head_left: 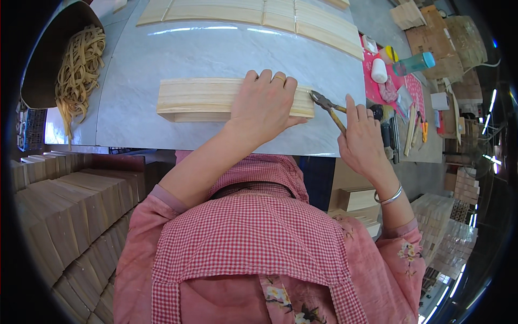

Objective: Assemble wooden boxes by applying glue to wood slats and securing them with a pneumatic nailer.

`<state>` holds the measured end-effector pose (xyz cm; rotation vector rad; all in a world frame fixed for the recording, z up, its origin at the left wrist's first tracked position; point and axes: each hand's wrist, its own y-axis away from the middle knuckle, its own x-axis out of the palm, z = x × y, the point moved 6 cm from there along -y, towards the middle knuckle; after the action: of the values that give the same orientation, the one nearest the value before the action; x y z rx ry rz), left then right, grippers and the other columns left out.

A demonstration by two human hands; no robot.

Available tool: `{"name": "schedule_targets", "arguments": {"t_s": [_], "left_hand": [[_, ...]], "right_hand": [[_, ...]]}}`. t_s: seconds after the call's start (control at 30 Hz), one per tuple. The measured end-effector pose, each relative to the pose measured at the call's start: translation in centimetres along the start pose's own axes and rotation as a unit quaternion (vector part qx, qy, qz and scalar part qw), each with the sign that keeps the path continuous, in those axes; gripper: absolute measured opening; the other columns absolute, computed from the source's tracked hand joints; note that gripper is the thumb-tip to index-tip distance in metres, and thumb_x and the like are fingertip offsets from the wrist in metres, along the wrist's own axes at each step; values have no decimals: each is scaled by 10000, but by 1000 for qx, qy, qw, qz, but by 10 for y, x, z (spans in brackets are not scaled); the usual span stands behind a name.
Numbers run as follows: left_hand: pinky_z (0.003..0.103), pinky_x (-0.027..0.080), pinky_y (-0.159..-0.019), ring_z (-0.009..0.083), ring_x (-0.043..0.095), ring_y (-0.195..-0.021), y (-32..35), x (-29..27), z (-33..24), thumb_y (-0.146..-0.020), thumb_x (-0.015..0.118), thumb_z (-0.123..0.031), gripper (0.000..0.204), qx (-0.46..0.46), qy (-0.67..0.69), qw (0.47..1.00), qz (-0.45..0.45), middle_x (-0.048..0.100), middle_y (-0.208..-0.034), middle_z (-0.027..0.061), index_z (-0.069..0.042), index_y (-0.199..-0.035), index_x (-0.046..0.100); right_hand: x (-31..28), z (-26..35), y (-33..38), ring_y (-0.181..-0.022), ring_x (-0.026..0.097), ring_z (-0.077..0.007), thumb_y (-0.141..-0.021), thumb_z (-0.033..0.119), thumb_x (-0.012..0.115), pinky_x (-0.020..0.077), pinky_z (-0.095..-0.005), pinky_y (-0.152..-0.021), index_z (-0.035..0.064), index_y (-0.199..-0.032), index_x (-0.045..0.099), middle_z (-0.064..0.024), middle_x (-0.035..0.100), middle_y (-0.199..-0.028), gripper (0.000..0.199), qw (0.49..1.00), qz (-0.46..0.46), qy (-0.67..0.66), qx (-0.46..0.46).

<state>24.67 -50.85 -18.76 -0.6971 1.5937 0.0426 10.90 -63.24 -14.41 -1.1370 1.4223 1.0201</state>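
A red mat point(372, 81) lay at the table's right end, carrying a white bottle point(379, 70) and a teal bottle point(414, 63); brown cardboard boxes point(431, 38) stood beyond it. On the pale grey table point(162, 59) rested a long, light wooden block point(194, 99), grained lengthwise. The left hand point(264, 105) pressed flat on its right part, fingers together. The right hand point(361, 137) gripped pliers point(328, 107), whose tip met the block's right end.
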Motion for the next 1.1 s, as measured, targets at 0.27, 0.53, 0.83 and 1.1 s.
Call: {"name": "schedule_targets", "arguments": {"t_s": [0.27,0.53,0.83,1.1], "left_hand": [[359,407,-846,214,571,-855,0,0,1,-816,692,-668,638,0,5,1000,-6,649,-924,72,-66,-1014,622],[360,405,-844,217,566,-856,1,0,0,-817,692,-662,639,-4,4,1000,8,649,-937,74,-61,-1021,619],[357,403,-826,212,562,-831,1,-2,-1,-793,738,-620,601,0,12,1000,-12,655,-916,73,-62,-992,632],[359,400,-825,208,551,-828,2,-1,0,-781,757,-599,585,1,13,1000,-23,650,-903,74,-63,-982,635]], "right_hand": [[-7,6,-5,-915,599,-369,-830,90,597,503,-459,-793,-123,-1392,414,-214,574,-1070,628,997,35,64,8],[8,3,-5,-869,633,-372,-827,108,610,523,-458,-722,-132,-1392,414,-223,582,-1037,644,971,202,-76,100],[7,-1,6,-863,638,-372,-832,117,611,524,-457,-710,-137,-1402,407,-226,579,-1021,656,999,34,-14,22],[-5,11,-5,-885,630,-369,-830,111,607,531,-451,-733,-124,-1412,408,-220,577,-1031,659,997,34,70,15]]}}
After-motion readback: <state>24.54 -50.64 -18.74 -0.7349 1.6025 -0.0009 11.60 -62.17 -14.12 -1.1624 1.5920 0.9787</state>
